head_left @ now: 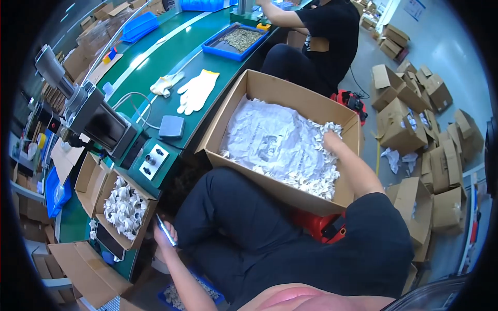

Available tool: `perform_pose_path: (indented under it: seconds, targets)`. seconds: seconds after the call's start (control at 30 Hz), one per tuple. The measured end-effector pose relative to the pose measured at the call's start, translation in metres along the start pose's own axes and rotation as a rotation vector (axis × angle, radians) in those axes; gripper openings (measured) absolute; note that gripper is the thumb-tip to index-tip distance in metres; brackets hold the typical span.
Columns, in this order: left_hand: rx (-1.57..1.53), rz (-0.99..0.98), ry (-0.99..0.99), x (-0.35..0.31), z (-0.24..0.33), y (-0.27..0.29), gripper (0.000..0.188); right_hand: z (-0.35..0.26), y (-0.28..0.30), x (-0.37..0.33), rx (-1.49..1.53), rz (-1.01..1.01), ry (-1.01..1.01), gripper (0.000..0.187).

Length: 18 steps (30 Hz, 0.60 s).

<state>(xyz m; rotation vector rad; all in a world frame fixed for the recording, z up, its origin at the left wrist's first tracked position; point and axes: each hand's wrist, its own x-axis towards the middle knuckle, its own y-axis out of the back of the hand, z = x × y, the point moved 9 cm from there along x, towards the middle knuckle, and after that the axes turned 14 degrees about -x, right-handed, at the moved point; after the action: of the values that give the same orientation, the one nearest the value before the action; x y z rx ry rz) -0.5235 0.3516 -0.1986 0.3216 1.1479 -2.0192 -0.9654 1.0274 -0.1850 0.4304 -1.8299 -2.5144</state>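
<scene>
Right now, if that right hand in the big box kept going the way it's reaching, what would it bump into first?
The right hand already touches the small white pieces; farther on, probably the crumpled plastic liner of the cardboard box, though depth is unclear.

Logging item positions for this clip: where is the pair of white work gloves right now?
In the head view, the white work gloves lie flat on the green workbench, upper left of centre, between the blue parts tray and the grey foot pedal.

Right hand [332,139]: fingers buried among the small white parts [311,181] in the large cardboard box [290,96]; grip not discernible. Left hand [165,236]: held object seen edge-on, type indeterminate. Individual white parts too small to identify. Neighbouring person [316,31]: cut off by the upper edge.
</scene>
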Motion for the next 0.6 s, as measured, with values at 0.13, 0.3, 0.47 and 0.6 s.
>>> perform_pose_path:
  seconds: [0.13, 0.3, 0.47, 0.6]
  targets:
    - [0.050, -0.007, 0.034, 0.010, -0.006, -0.002, 0.060, 0.009, 0.007, -0.004, 0.116, 0.094, -0.077, 0.026]
    - [0.102, 0.078, -0.035, -0.002, -0.001, -0.004, 0.065, 0.020, 0.030, 0.004, 0.303, 0.289, -0.128, 0.024]
    - [0.060, 0.126, -0.065, -0.011, 0.006, -0.009, 0.063, -0.037, 0.086, 0.005, 0.798, 0.259, 0.066, 0.028]
    - [0.046, 0.112, -0.069, -0.009, 0.006, -0.004, 0.052, -0.189, 0.182, -0.026, 1.343, 0.064, 0.407, 0.035]
